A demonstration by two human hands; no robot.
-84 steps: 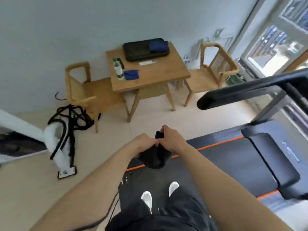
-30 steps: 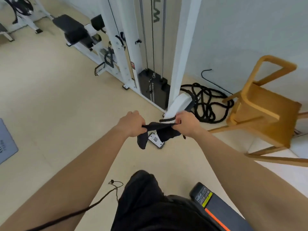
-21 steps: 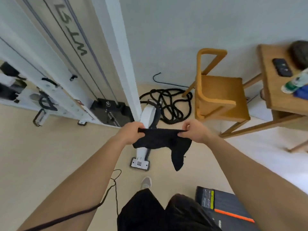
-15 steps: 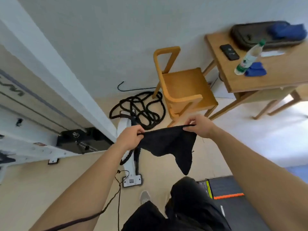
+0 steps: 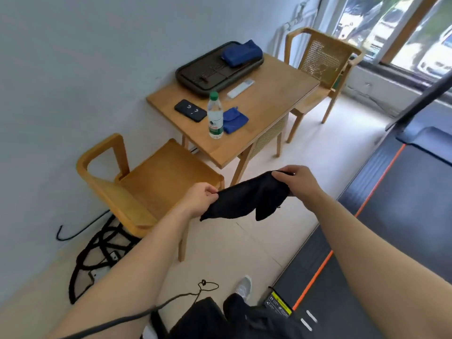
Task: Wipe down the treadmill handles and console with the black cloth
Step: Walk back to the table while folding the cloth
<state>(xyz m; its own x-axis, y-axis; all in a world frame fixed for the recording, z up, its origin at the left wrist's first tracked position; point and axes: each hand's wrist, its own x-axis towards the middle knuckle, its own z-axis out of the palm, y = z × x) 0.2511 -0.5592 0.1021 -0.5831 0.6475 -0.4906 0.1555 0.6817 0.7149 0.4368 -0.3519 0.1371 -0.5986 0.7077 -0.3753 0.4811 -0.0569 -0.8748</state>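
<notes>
You've got the black cloth [image 5: 247, 200] stretched between both hands, in the air at about waist height, above the pale floor [image 5: 234, 243]. Your left hand [image 5: 199, 200] pinches the cloth's left end tight btwn thumb and fingers; your right hand [image 5: 297, 183] grips the upper right edge, fingers curled closed on it. The cloth sags btwn the two grips, w/ one corner hanging below your left hand and a second flap drooping under your right.

Just right of your right hand and below it runs the treadmill [image 5: 396, 216], dark belt w/ an orange stripe along its side; you're standing beside it, not on it. One black handle [image 5: 425, 94] slants up well beyond your right hand at the frame's right edge. Console: can't tell, it's out of frame.

Just beyond your left hand sits a wooden chair [image 5: 149, 182], seat partly behind the cloth. Farther out past both hands is a wooden table [image 5: 269, 104] carrying a water bottle [image 5: 215, 116], a phone [image 5: 190, 110], a blue rag [image 5: 233, 119] touching the bottle's right side, and a dark tray [image 5: 212, 72] w/ a blue bundle [image 5: 241, 53] on it. A second chair [image 5: 322, 59] stands beyond the table by the window. Black rope [image 5: 97, 255] lies coiled on the floor below-left of your left hand.
</notes>
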